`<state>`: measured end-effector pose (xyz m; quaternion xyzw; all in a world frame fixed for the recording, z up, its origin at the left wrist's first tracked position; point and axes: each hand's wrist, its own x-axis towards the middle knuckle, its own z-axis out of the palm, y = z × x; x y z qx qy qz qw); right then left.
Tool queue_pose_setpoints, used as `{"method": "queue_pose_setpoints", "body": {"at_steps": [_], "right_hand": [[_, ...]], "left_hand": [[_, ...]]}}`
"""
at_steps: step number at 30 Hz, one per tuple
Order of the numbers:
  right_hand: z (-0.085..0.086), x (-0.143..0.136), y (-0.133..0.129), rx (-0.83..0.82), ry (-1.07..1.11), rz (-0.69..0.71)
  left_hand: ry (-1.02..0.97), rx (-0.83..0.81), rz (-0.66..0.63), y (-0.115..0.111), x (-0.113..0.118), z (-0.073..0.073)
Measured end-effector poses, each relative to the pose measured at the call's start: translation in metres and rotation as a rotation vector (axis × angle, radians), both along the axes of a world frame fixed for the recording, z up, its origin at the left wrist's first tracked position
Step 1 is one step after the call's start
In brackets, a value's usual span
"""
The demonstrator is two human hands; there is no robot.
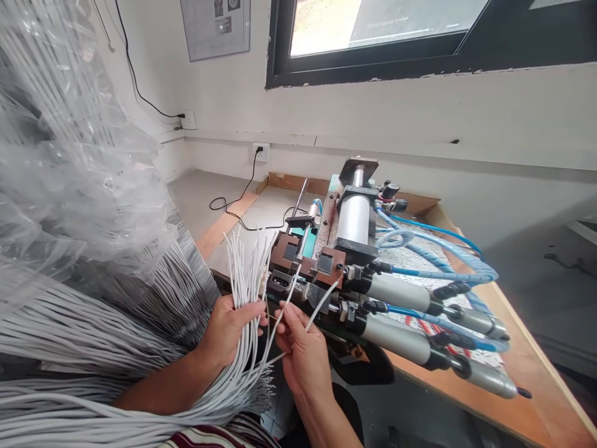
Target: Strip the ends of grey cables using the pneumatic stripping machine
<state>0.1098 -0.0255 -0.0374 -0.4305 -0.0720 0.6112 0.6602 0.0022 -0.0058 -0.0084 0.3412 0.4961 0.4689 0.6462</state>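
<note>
A bundle of thin white cables (240, 274) stands up out of my left hand (228, 326), which is closed round it. My right hand (301, 345), just right of the bundle, pinches a white cable (293, 292) between thumb and fingers. This cable's upper end reaches the brown jaws of the pneumatic machine (357, 218). Another cable (324, 302) sticks out past my right hand toward the machine, with a reddish tip at its upper end. Both hands are in front of the machine's jaws.
Large masses of grey-white cables (84, 323), partly under clear plastic (84, 186), fill the left side. Silver cylinders (396, 336) and blue air hoses (429, 274) extend right over the wooden-edged table (536, 373). A black power cord (255, 171) runs to a wall socket behind.
</note>
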Motion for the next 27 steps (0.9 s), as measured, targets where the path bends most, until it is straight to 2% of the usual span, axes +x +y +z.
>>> {"method": "queue_pose_setpoints", "body": {"at_steps": [5,11,15,17,19,23,27], "right_hand": [[0.000,0.004,0.004,-0.052,0.026,-0.046],[0.000,0.006,0.008,-0.038,0.100,0.005],[0.004,0.003,0.009,0.036,0.186,0.180],[0.007,0.001,0.007,0.082,0.160,0.270],[0.008,-0.001,0.004,0.089,0.084,0.234],[0.003,-0.001,-0.003,0.054,-0.026,0.036],[-0.006,0.001,-0.004,0.011,-0.009,-0.013]], "left_hand": [[0.002,-0.009,-0.003,0.002,0.002,0.002],[0.002,-0.024,-0.005,0.001,0.003,0.002],[-0.026,-0.001,-0.043,-0.001,0.005,-0.002],[-0.051,0.012,-0.078,-0.001,0.007,-0.003],[-0.060,0.037,-0.108,-0.002,0.007,-0.003],[-0.001,0.047,-0.063,-0.001,0.005,-0.004],[0.023,-0.008,-0.021,0.000,0.003,-0.004]]}}
